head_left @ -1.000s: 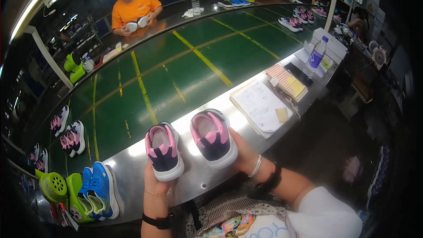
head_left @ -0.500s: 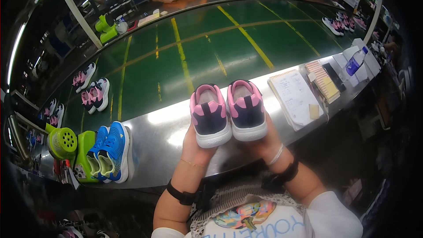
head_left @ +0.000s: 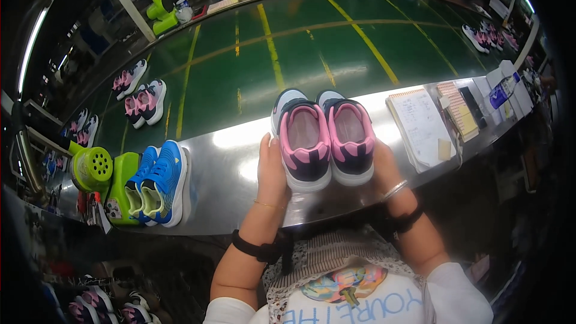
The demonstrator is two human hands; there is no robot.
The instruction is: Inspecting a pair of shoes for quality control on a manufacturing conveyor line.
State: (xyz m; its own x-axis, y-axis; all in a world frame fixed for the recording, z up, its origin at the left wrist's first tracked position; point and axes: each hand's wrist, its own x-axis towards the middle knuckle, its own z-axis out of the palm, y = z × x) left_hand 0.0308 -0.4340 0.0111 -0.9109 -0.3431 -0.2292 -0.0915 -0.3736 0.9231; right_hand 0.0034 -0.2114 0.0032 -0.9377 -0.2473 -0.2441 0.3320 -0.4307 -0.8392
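Observation:
A pair of navy and pink sneakers (head_left: pixel 308 164) with white soles is held side by side above the metal ledge (head_left: pixel 237 174), heels toward me and toes pointing away. On the outer side of the left shoe, my left hand (head_left: pixel 274 168) is closed, its thumb along the shoe. My right hand (head_left: pixel 386 170) grips the right shoe from its outer side, with most fingers hidden behind it. Pink linings and pale insoles show through both openings. Blue sneakers (head_left: pixel 163 183) stand to the left beside a lime-green machine (head_left: pixel 125 180).
Beyond the ledge lies a green belt (head_left: pixel 228 84) with yellow lines, carrying pink and navy sneakers (head_left: pixel 146 103) at left and more at far right. A notepad (head_left: pixel 422 126), a spiral notebook (head_left: pixel 458 111) and a purple-labelled bottle (head_left: pixel 503 91) are at right. Across the belt, a person in orange holds shoes.
The sneakers have tipped in my hands: their heel backs faced me before, and now I look down into the openings and see the toes. The whole view has shifted slightly.

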